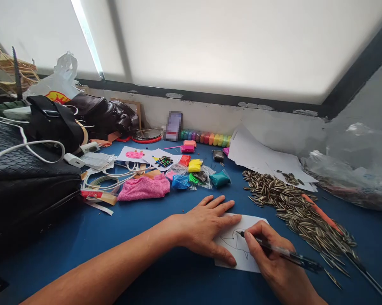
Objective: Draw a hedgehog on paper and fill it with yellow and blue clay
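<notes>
A small white sheet of paper (pixel 251 262) lies on the blue tabletop near the front, with thin dark pen lines forming part of a drawing. My left hand (pixel 205 226) rests flat over its left side, fingers spread, the thumb and index finger touching the sheet. In my right hand (pixel 273 250) a black pen (pixel 300 259) with a clear barrel is pinched. The pen's tip meets the paper, or hovers just over it, at the upper middle of the drawing. Part of the sheet is hidden under both hands.
A heap of striped sunflower seeds (pixel 292 203) spreads at the right, with an orange-handled tool (pixel 322 214) on it. Bags of coloured clay (pixel 220 178), a pink cloth (pixel 144 187) and decorated papers (pixel 162 158) lie beyond my hands. A black bag (pixel 35 182) stands left; paper sheets (pixel 261 154) lie behind.
</notes>
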### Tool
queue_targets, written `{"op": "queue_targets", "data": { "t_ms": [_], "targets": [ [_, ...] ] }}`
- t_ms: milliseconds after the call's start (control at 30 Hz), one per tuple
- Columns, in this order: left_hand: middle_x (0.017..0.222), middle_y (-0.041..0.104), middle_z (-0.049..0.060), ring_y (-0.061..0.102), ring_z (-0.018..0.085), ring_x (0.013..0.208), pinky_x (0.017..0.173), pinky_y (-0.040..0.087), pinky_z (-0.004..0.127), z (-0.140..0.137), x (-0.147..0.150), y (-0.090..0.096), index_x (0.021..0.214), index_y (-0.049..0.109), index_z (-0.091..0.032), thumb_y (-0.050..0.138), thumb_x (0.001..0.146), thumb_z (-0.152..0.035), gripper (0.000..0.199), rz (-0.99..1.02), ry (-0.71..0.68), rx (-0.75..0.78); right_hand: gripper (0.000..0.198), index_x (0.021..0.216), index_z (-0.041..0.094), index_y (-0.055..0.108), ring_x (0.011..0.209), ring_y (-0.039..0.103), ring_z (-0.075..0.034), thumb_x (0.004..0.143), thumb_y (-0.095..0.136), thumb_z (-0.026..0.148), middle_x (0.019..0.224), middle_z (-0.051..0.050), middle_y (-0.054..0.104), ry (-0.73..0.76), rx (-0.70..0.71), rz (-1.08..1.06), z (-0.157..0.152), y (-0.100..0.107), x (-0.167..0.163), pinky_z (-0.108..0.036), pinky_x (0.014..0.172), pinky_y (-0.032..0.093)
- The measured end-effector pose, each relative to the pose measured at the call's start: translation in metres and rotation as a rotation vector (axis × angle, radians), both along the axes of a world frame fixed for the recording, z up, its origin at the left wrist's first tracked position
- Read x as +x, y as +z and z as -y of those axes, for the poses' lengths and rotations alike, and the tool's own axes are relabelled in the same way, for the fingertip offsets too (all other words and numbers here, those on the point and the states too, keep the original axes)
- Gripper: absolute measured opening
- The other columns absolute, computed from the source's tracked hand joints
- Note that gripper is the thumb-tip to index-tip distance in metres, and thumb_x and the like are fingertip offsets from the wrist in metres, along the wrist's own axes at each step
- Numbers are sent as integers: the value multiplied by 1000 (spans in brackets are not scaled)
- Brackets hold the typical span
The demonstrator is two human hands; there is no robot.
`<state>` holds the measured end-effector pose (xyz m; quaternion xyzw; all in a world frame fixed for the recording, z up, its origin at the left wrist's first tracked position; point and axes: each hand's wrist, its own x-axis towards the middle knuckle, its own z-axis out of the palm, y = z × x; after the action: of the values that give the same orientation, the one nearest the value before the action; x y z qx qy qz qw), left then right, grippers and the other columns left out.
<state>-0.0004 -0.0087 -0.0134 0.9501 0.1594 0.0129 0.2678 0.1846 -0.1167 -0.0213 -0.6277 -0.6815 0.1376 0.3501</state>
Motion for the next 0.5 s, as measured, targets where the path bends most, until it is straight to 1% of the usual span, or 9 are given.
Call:
{"op": "queue_targets", "data": {
  "t_ms": [133,300,500],
  "targets": [
    [161,10,15,0,32,149,119,4,53,0,0,0,153,24,-17,57,79,-70,97,-2,3,1,30,68,24,56,44,49,-10,92,49,40,55,5,54,7,-12,-17,0,-1,1,-20,39,39],
    [161,10,14,1,33,149,119,4,54,0,-1,0,153,25,-18,58,79,-69,95,5,6,-1,29,68,24,57,46,50,-11,91,51,40,58,4,55,6,-14,-16,-1,-2,1,-21,42,41],
    [161,10,14,1,32,149,119,4,54,0,-1,0,153,25,-18,58,79,-69,95,5,7,-3,30,69,24,57,43,50,-11,90,51,45,54,4,55,-8,-35,-46,-1,-1,1,-21,39,40]
  ]
}}
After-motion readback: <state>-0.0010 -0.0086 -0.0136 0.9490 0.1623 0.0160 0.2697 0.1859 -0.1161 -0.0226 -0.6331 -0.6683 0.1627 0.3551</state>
